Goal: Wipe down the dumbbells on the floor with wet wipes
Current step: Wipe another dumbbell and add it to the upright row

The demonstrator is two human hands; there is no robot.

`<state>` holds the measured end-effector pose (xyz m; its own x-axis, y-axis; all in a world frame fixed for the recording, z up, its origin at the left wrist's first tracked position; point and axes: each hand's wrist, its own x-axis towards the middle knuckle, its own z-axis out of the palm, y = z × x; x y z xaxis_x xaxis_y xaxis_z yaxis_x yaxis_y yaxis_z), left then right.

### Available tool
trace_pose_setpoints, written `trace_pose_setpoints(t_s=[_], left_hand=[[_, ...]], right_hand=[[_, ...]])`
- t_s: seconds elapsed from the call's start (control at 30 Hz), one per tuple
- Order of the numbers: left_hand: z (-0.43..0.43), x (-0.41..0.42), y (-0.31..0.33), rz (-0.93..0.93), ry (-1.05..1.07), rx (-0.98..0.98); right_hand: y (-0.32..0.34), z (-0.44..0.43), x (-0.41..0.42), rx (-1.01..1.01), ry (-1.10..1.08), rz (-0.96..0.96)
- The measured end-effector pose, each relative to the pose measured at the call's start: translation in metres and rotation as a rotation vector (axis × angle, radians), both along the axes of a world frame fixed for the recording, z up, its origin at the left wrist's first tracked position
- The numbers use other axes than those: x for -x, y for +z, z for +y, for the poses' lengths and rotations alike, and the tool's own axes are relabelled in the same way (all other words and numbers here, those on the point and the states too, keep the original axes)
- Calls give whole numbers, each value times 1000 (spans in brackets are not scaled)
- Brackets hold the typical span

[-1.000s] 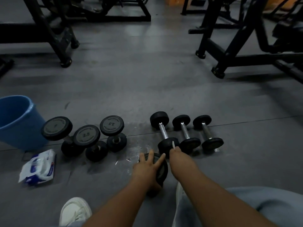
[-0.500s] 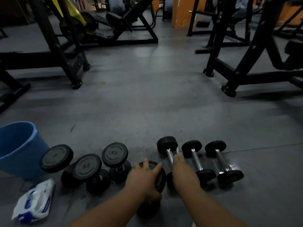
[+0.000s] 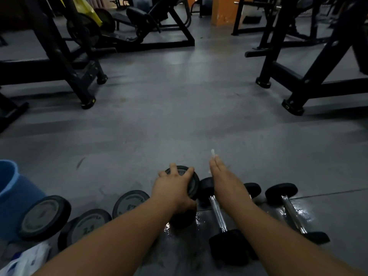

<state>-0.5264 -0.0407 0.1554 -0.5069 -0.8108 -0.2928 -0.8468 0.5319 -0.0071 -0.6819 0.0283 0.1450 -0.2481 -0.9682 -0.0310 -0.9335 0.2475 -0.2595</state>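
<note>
Head view: my left hand (image 3: 173, 191) has its fingers curled over the top disc of the dumbbell (image 3: 194, 186), which seems to stand on end. I judge it could skid or tip, since its lower end sits on a wet patch (image 3: 199, 220) of floor, just beside the chrome-handled dumbbell (image 3: 218, 214) it might knock. My right hand (image 3: 227, 180) hovers with fingers straight and together, a white tip of wet wipe (image 3: 212, 152) poking past them, the hold underneath hidden; the gripped disc lies just left of those fingers, not touching.
</note>
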Motion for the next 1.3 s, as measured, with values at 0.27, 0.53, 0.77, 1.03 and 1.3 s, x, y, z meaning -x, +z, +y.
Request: trace_pose_setpoints(t_s=[0.27, 0.53, 0.77, 1.03, 1.3], left_hand=[[2, -11, -51, -5, 21, -31], [9, -14, -54, -13, 7, -13], [95, 30, -74, 132, -478, 154], [132, 65, -127, 124, -313, -65], [124, 76, -149, 136, -184, -155]], right_hand=[[-40, -1, 8, -48, 13, -65], [-40, 8, 10, -61, 24, -46], [-57, 45, 31, -123, 92, -42], [-83, 83, 64, -190, 13, -41], [-96, 79, 70, -265, 94, -42]])
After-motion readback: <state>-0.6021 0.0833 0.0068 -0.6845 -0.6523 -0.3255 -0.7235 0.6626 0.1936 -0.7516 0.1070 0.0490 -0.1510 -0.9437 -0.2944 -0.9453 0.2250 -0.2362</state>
